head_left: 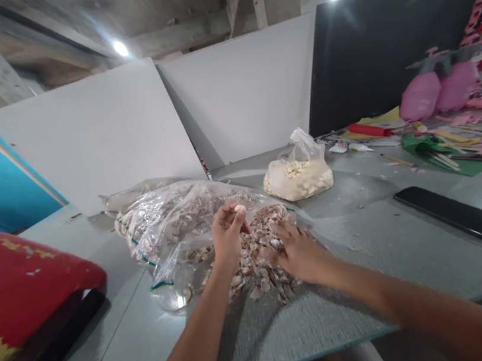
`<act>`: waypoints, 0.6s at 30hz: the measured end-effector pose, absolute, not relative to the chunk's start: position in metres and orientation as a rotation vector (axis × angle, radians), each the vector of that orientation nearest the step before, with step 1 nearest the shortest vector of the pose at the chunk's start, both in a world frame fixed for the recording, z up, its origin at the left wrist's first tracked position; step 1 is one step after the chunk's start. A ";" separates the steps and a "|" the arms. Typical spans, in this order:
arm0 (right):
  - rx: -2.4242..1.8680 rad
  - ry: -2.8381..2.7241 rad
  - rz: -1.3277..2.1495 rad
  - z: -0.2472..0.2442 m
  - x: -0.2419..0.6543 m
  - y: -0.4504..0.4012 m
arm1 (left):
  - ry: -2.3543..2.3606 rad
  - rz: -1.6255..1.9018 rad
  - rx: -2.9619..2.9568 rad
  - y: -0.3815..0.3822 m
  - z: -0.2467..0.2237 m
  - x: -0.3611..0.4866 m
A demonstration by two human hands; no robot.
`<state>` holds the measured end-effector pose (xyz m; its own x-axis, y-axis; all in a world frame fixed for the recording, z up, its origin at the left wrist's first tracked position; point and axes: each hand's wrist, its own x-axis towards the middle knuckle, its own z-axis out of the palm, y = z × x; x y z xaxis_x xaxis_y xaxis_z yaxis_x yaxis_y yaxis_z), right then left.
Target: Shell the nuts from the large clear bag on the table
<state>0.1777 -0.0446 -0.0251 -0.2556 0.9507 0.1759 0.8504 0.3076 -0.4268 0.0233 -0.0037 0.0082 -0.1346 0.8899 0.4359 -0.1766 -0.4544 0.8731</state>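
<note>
- Head view: the left grip [225, 236] is pinched together on a pale clove [239, 209], above the husks [259, 261].
- The right grip [301, 252], fingers apart, touches husks beside it; anything under its fingertips is hidden.

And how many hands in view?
2: the left hand, holding a small pale piece above the husk pile; the right hand, spread at the pile's right side.
</note>
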 end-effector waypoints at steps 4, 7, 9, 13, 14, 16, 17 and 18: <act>-1.554 -2.273 0.117 -0.040 0.163 -0.066 | 0.820 1.715 1.330 -0.004 0.009 0.024; -1.473 -2.351 -0.024 -0.032 0.162 -0.065 | 0.809 1.714 1.336 -0.005 0.010 0.024; -1.432 -2.428 -0.098 -0.025 0.165 -0.057 | 0.805 1.711 1.353 -0.006 0.011 0.024; -1.304 -2.654 -0.146 -0.021 0.177 -0.042 | 0.787 1.694 1.401 -0.004 0.011 0.021; -1.270 -2.719 -0.137 -0.020 0.180 -0.038 | 0.790 1.689 1.405 -0.004 0.010 0.020; -1.257 -2.795 -0.103 -0.017 0.186 -0.031 | 0.819 1.674 1.400 -0.003 0.010 0.019; -1.281 -2.792 -0.079 -0.013 0.187 -0.027 | 0.848 1.654 1.399 -0.003 0.011 0.018; -1.313 -2.762 -0.054 -0.008 0.187 -0.022 | 0.886 1.621 1.400 -0.003 0.011 0.018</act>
<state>0.1873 -0.0221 -0.0084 -0.6287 0.7724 0.0899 0.7753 0.6315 -0.0038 0.0176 -0.0031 0.0111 -0.0673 0.9008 0.4289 -0.1252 -0.4341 0.8921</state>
